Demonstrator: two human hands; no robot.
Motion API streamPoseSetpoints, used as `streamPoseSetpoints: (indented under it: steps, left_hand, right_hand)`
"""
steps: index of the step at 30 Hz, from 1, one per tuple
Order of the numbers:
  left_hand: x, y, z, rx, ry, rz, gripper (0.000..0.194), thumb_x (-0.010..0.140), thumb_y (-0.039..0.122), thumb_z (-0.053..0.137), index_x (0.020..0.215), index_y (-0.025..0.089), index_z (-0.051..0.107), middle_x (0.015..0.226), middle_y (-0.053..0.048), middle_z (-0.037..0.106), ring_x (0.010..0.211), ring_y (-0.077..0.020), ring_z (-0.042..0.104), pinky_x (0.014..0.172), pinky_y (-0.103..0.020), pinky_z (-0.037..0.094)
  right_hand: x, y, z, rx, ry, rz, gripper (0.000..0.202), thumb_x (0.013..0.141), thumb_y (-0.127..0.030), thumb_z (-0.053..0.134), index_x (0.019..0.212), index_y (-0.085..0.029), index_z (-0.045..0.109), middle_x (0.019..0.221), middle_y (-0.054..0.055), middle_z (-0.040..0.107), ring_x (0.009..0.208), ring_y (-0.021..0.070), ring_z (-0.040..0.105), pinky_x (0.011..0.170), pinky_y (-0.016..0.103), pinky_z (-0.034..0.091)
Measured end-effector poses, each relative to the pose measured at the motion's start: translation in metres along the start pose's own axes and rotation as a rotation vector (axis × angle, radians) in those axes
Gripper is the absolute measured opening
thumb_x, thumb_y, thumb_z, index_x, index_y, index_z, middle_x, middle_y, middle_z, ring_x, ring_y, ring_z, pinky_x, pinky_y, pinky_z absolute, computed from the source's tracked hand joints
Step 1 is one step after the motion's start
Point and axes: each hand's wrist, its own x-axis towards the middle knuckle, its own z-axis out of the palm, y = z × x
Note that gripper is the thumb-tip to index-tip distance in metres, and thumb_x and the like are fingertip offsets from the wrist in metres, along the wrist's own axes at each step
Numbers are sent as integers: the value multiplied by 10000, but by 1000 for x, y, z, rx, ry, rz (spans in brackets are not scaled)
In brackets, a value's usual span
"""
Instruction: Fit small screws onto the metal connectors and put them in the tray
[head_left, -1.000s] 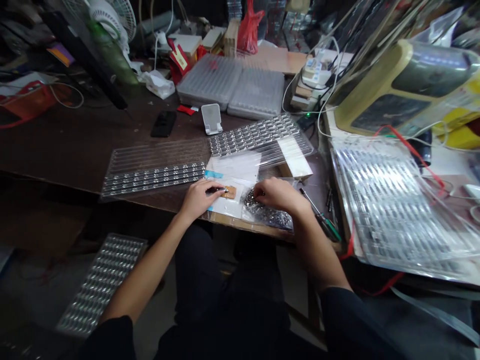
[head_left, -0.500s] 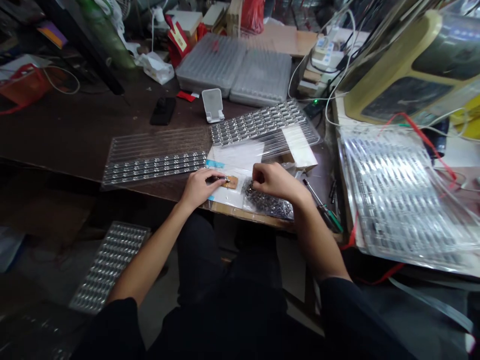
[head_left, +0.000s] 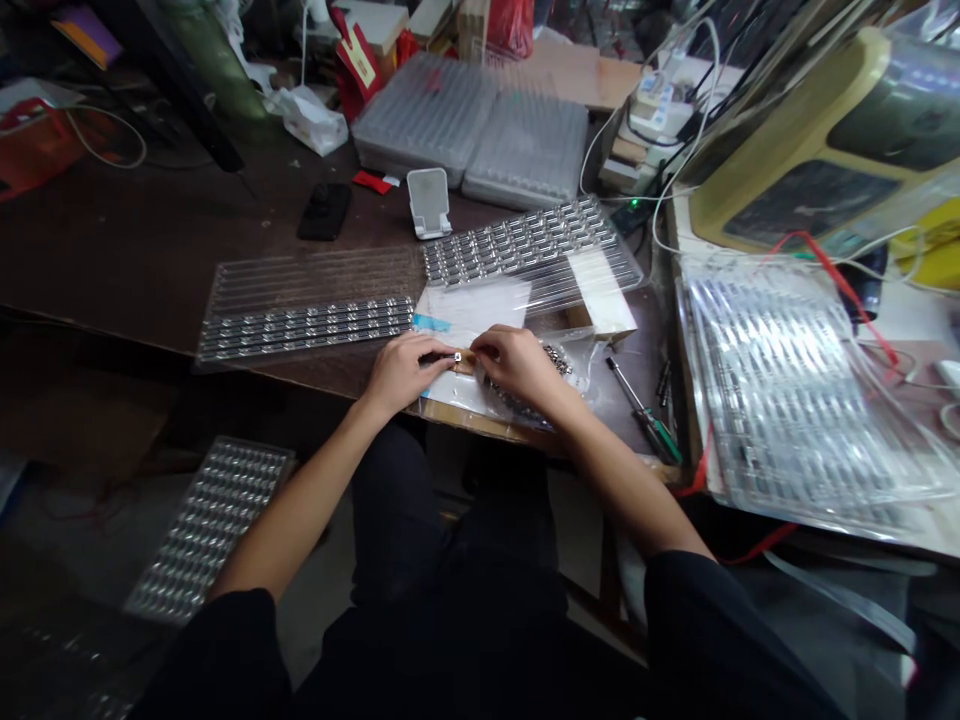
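Note:
My left hand (head_left: 403,372) pinches a small metal part (head_left: 457,357) whose shiny end pokes out past the fingertips. Close beside it, my right hand (head_left: 517,362) has its thumb and fingers pressed together over a small brown block (head_left: 466,366); whatever they hold is too small or hidden to name. Under and behind the right hand lies a clear plastic bag of small shiny metal pieces (head_left: 556,358), partly covered by the hand. A clear ribbed tray (head_left: 315,270) left of my hands has several front rows filled with dark metal parts.
A second part-filled tray (head_left: 517,245) lies behind my hands, with a white box (head_left: 600,290) across its corner. A green-handled screwdriver (head_left: 646,412) rests at the right. Beyond are a phone stand (head_left: 430,203), a black phone (head_left: 325,212) and stacked trays (head_left: 787,390).
My right hand has moved left from the bag of metal pieces to the brown block, close to my left hand. The left hand keeps its pinch on the small metal part.

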Motion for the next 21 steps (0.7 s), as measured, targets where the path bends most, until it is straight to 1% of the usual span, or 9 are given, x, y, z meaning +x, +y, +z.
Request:
streamPoseSetpoints:
  steps: [6,8,11,12,14,18,19,21]
  left_hand:
    - [-1,0,0,-48,-11,17,99,906,264,736,964,231,809,993,-44,800,935,-239,723,887,-362,537]
    - [-1,0,-2,-84,64,-16,117,924,269,708,977,221,801,1001,-46,799,936,-229,725,878,-344,538]
    - [-2,0,-5,-125,229,-136,156,940,294,682,1005,201,789,1008,-52,796,872,-207,722,816,-313,542]
    - [-3,0,-5,-129,251,-160,165,942,304,679,1011,199,786,1007,-52,796,854,-201,719,802,-306,541]
    - [-4,0,-5,-125,245,-164,170,942,315,680,1013,198,781,1008,-52,795,859,-200,719,809,-302,535]
    - [-6,1,-4,-105,253,-173,164,954,310,659,1020,193,754,1013,-59,788,884,-207,720,823,-309,530]
    - [-6,1,-4,-95,258,-185,161,956,308,655,1022,191,745,1014,-61,785,885,-210,718,825,-314,531]
    - [-5,4,-4,-60,256,-198,150,954,304,654,1020,193,731,1019,-65,781,905,-218,714,846,-327,532]
  right_hand:
    - [4,-1,14,27,9,4,217,896,-44,602,979,-124,786,971,108,771,889,207,688,810,275,477]
    - [6,-2,18,57,12,20,206,914,-53,597,971,-129,780,969,98,770,891,202,686,821,274,481]
    - [8,-5,22,128,-4,40,170,936,-80,617,985,-136,770,969,76,770,890,186,688,824,259,484]
    - [8,-6,22,123,-17,39,169,943,-83,615,992,-140,766,976,73,766,893,182,687,827,256,484]
    - [6,-11,23,22,-51,18,183,963,-88,591,1021,-144,756,1023,87,750,924,190,679,831,263,478]
    - [1,-22,27,-287,-134,-46,235,993,-81,529,1105,-127,731,1123,145,705,1027,236,648,809,296,457]
    - [0,-24,27,-319,-146,-57,247,995,-77,520,1118,-121,729,1126,152,702,1037,241,646,801,298,454]
    - [0,-25,27,-310,-156,-70,265,996,-76,517,1130,-127,739,1106,144,709,1011,234,657,785,291,454]
